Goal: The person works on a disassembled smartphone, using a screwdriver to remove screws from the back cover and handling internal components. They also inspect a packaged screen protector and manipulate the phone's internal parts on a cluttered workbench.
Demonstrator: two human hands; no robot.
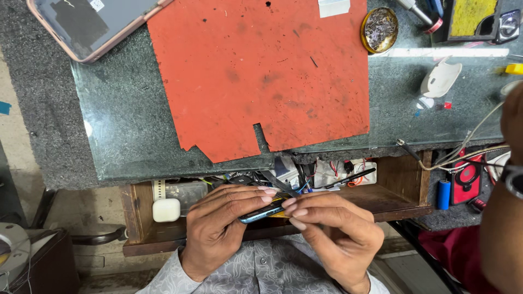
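Note:
Both of my hands meet low in the head view, over an open wooden drawer. My left hand grips a thin blue-edged phone seen edge-on, fingers curled over its top. My right hand pinches the same phone from the right, and a thin yellow piece shows between its fingertips. Most of the phone is hidden by my fingers. Above the drawer lies a worn red-orange work mat on a glass-topped bench.
A pink-cased phone lies at the top left. A round tin, tools and a white plastic part sit at the top right. A white earbud case and wires fill the drawer. Another person's arm is at the right edge.

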